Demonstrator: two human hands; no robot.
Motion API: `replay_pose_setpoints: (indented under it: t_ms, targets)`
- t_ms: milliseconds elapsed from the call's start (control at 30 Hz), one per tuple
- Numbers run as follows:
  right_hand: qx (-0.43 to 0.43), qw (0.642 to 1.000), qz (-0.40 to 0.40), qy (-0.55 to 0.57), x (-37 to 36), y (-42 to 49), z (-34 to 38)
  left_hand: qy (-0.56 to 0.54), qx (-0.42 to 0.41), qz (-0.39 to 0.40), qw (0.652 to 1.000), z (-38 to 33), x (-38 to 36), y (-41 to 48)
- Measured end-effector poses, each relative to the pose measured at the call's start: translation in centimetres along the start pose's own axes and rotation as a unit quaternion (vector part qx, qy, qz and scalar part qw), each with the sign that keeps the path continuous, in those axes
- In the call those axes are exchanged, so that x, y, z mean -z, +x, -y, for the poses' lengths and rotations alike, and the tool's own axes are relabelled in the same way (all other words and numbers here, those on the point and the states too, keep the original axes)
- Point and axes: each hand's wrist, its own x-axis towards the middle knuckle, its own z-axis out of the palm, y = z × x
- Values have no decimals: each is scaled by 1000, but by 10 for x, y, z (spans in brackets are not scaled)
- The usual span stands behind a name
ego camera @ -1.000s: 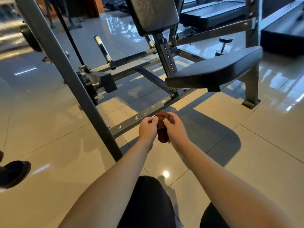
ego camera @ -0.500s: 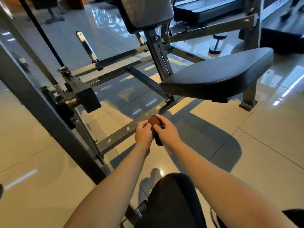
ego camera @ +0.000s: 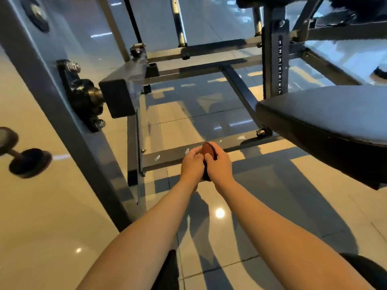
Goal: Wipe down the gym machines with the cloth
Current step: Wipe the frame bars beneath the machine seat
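A small brown cloth [ego camera: 207, 150] is bunched between both my hands, low in front of me. My left hand [ego camera: 191, 164] and my right hand [ego camera: 219, 164] each grip it with curled fingers, so most of the cloth is hidden. They hover just in front of the grey floor bar [ego camera: 171, 156] of the gym machine. The machine's black padded seat [ego camera: 326, 114] juts out at the right, on a numbered adjustment post [ego camera: 279, 65].
A thick grey upright [ego camera: 62, 126] with a black bolted pivot [ego camera: 83, 97] slants across the left. A dumbbell [ego camera: 25, 160] lies on the glossy tiled floor at far left. A chrome peg [ego camera: 178, 21] and cross bars stand behind. My knees show at the bottom edge.
My view has dropped lower and closer to the machine; the upright and pivot now loom larger at left. Both hands keep hold of the cloth over the floor bar.
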Motion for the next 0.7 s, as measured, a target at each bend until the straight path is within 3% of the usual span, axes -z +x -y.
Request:
replay_pose_setpoints:
  t_ms: [333, 533, 700]
  targets:
    - [51, 987, 149, 0, -36, 20, -13, 101, -4, -170, 980, 20, 24, 6]
    - [90, 973, 210, -27, -52, 22, -16, 195, -7, -145, 970, 33, 54, -3]
    - [124, 968, 213, -51, -88, 30, -15, 175, -23, -148, 973, 41, 75, 17]
